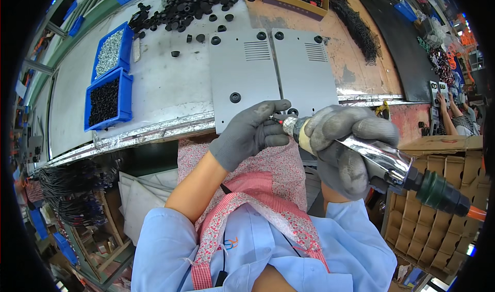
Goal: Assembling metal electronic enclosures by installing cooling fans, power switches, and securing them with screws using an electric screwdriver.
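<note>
My right hand [350, 145], in a grey glove, is wrapped round a silver air screwdriver [379, 157] with its tip pointing left. My left hand [245, 132], gloved too, has its fingers curled round the screwdriver's tip; whatever small piece they pinch is too small to name. Both hands are over the table's front edge. Beyond them lie two flat grey metal panels, a left one [240, 75] and a right one [304, 75], side by side with slots near their far ends. Black round rubber feet [235, 97] sit on the panels, one partly behind the screwdriver tip.
Left on the table are blue bins of silver screws [109, 52] and black screws [104, 101]. Loose black rubber feet [188, 5] are heaped at the back, near a cardboard box [294, 5]. Black wire pieces [356, 26] lie right. A divided carton [433, 209] stands lower right; a co-worker's arms [449, 114] show beyond.
</note>
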The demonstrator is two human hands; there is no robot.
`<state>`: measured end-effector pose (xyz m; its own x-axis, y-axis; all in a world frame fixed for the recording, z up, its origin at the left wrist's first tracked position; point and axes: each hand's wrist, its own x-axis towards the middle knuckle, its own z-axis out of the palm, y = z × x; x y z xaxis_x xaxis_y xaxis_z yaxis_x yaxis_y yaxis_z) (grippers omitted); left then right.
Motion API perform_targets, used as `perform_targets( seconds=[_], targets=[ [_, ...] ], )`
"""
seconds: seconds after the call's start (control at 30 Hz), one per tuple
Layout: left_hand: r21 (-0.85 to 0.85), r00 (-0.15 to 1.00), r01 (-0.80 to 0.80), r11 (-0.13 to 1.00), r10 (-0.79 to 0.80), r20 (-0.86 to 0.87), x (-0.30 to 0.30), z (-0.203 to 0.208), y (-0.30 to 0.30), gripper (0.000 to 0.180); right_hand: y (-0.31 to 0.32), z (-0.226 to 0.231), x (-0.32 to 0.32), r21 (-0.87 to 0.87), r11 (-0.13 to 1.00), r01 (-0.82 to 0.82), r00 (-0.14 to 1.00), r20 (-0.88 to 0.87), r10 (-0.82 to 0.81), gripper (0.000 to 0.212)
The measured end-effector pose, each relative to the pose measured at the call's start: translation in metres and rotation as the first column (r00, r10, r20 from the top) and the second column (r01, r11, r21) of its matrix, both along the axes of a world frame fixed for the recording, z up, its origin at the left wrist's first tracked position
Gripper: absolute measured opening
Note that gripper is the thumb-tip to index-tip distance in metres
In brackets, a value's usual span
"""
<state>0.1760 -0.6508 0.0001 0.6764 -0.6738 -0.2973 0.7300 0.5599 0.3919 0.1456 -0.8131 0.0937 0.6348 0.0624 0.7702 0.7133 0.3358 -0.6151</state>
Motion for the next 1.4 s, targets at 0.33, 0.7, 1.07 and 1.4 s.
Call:
perform_targets(
  seconds=[0.33, 0.7, 1.07, 1.4],
  targets=[
    [-0.104, 0.998, 0.057, 0.993, -0.060, -0.024, 0.002, -0.012, 0.003, 0.032, 0.001, 0.003, 0.004, 0.019, 1.000, 0.011, 1.000, 0.006, -0.011, 0.041],
    [0.021, 0.998, -0.050, 0.999, 0.050, 0.039, -0.004, -0.007, -0.002, 0.032, 0.003, -0.001, 0.008, 0.006, 1.000, -0.023, 0.999, 0.039, 0.022, 0.041],
    [0.230, 0.962, -0.197, 0.953, 0.142, 0.234, -0.001, -0.006, 0.000, 0.037, 0.007, 0.002, 0.006, -0.008, 1.000, -0.001, 1.000, 0.027, 0.001, 0.038],
    [0.433, 0.933, -0.237, 0.870, 0.080, 0.351, 0.003, 0.012, 0.010, 0.049, 0.018, 0.007, 0.016, 0.009, 0.995, 0.101, 0.983, 0.155, -0.101, 0.041]
  ],
)
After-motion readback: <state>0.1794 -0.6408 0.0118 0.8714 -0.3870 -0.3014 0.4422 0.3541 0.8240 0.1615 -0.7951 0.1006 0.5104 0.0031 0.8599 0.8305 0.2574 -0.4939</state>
